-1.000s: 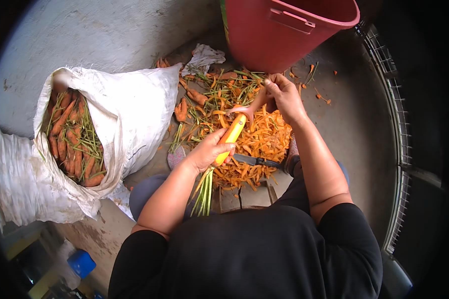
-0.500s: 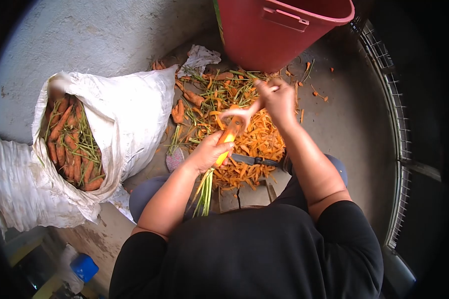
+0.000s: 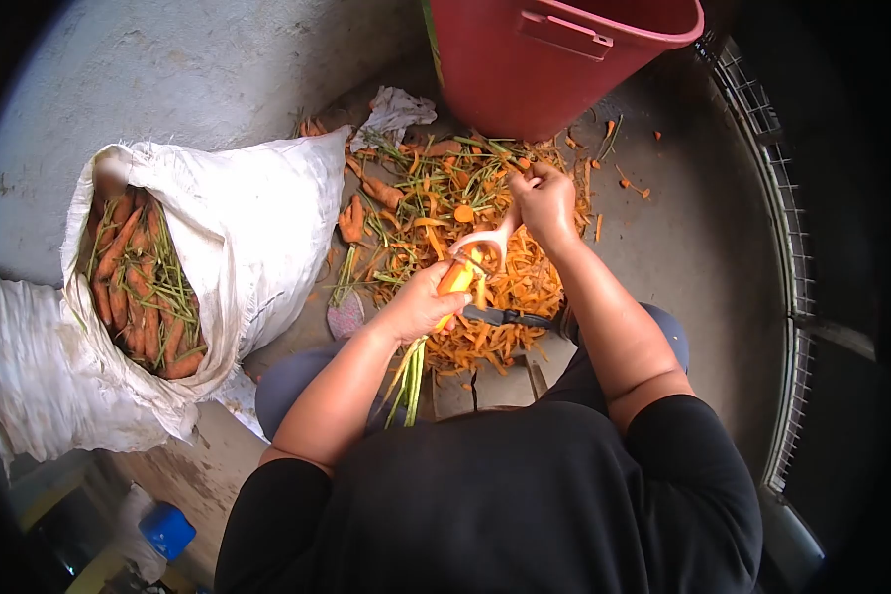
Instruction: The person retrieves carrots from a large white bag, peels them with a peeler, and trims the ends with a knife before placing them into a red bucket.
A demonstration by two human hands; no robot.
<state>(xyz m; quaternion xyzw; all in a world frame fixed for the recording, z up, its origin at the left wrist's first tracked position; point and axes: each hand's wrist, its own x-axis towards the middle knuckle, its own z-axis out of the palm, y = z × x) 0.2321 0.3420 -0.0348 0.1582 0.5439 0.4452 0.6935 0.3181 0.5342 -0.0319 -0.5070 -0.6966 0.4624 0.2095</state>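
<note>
Left hand (image 3: 421, 305): fingers closed round an orange-yellow carrot (image 3: 452, 284); far end sticks out past the fingertips, toward the peeler. Green stalks (image 3: 406, 381) hang below those fingers, toward the body. Right hand (image 3: 547, 203): fingers gripping handle end of pale peeler (image 3: 509, 224), head angled down-left from them, at carrot's far end; can't tell if blade touches. Right fingers are farther out from the body than left ones. Peel pile (image 3: 530, 282) on floor (image 3: 683, 247), beneath both sets of fingers. Black-handled knife (image 3: 520, 318) lies on the peelings, just right of left fingers. Loose carrots (image 3: 381, 193) beyond left fingers, green stems (image 3: 455, 183) near them. White sack (image 3: 267, 218) well left of left fingers, mouth open, carrots with greens (image 3: 134, 287) inside. Red bin (image 3: 525, 79) beyond right fingers, apart from them.
</note>
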